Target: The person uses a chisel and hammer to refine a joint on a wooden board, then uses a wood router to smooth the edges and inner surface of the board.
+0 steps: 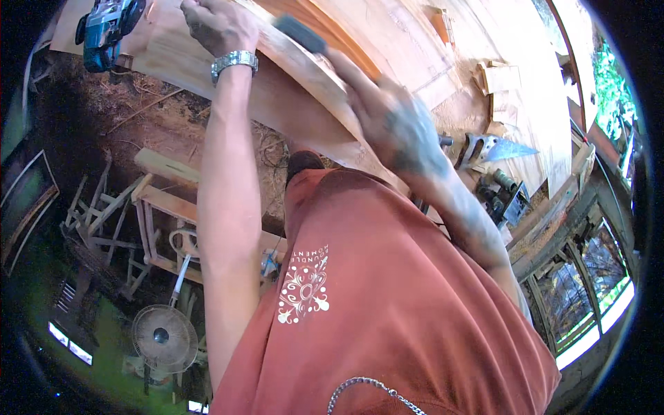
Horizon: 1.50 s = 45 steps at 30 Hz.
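Note:
My left hand grips a long pale wooden board near the top of the view, a metal watch on that wrist. My right hand, blurred by motion, is closed on a dark rectangular block lying against the board's upper side. The board runs diagonally down to the right, over a larger plywood sheet. A teal and black power tool sits left of my left hand at the top edge.
A handsaw, wood offcuts and dark tools lie on the bench at right. Below left, on the dirt floor, stand wooden frames and a pedestal fan. Window openings are at the right rim.

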### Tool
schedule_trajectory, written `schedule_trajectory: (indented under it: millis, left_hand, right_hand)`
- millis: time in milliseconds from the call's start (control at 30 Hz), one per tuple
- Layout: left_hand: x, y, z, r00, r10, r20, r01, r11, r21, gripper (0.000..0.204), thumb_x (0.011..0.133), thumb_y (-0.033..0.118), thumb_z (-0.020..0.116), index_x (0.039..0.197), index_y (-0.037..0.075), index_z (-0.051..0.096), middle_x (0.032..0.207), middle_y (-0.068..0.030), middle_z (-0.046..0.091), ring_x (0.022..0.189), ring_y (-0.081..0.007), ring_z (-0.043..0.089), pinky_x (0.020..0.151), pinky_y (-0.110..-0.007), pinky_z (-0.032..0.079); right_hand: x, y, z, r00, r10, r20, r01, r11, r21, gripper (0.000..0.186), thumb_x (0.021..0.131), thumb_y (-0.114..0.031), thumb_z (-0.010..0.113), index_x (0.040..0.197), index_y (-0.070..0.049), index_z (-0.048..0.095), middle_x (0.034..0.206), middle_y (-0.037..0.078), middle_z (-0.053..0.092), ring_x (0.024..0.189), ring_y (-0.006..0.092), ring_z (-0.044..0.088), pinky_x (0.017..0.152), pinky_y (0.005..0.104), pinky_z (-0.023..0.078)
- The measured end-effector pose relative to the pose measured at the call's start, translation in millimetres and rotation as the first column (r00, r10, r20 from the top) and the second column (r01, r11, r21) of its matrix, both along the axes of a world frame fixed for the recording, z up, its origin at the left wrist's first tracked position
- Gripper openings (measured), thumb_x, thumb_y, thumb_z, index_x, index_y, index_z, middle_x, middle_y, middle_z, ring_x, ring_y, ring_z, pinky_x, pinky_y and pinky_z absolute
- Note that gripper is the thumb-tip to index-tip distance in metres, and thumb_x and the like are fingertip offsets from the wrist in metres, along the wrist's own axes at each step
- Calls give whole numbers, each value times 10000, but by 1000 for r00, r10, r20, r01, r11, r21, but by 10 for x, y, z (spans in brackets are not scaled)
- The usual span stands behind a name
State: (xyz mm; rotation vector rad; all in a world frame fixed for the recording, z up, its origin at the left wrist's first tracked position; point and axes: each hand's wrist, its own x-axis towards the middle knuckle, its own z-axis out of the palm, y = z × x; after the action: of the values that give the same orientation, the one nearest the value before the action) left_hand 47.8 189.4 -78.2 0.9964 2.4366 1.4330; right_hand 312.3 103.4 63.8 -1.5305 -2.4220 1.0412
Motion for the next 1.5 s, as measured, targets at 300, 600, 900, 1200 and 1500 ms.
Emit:
schedule_trajectory:
  millis: [300, 600, 900, 1200, 1500]
  left_hand:
    - [-238, -30, -208, 993, 48, 105, -58, 994, 97, 304, 1003, 213, 460, 1154, -39, 539, 1117, -173, 589, 992, -272, 583, 950, -395, 473]
    - [-251, -71, -211, 995, -6, -97, 6, 1000, 6, 303, 1003, 225, 530, 1152, -38, 549, 1094, -165, 583, 976, -260, 573, 956, -380, 470]
    - [57, -16, 19, 998, -30, -46, 32, 999, 39, 268, 1054, 231, 442, 1114, -4, 555, 1086, -276, 640, 1032, -433, 624, 907, -502, 475]
    - [-317, 187, -93, 983, 106, 149, -92, 991, -101, 254, 945, 199, 585, 1055, -27, 552, 966, -180, 680, 827, -280, 672, 796, -392, 547]
    - [-170, 28, -62, 996, 69, -60, -74, 993, -95, 292, 1002, 255, 478, 1097, -4, 573, 1078, -268, 656, 1001, -432, 651, 901, -502, 498]
  right_hand:
    - [779, -592, 330, 978, 29, 205, -2, 991, -133, 555, 1012, -150, 558, 1541, -293, 467, 858, 201, 648, 759, 418, 668, 684, 511, 531]
    - [343, -216, 160, 996, 73, 55, -76, 996, 38, 565, 1007, -161, 586, 1544, -282, 457, 782, 142, 607, 677, 360, 674, 602, 508, 558]
    - [812, -669, 581, 950, -9, 311, 74, 978, -198, 496, 1031, -139, 571, 1512, -248, 516, 845, 160, 623, 735, 357, 660, 673, 470, 530]
    - [1072, -894, 249, 968, -16, 249, 43, 994, -103, 528, 1016, -145, 584, 1520, -278, 499, 805, 183, 591, 691, 378, 641, 637, 501, 523]
    - [862, -696, 218, 991, 13, 133, 2, 993, -117, 541, 999, -114, 595, 1518, -231, 495, 923, 199, 659, 835, 405, 686, 721, 498, 554]
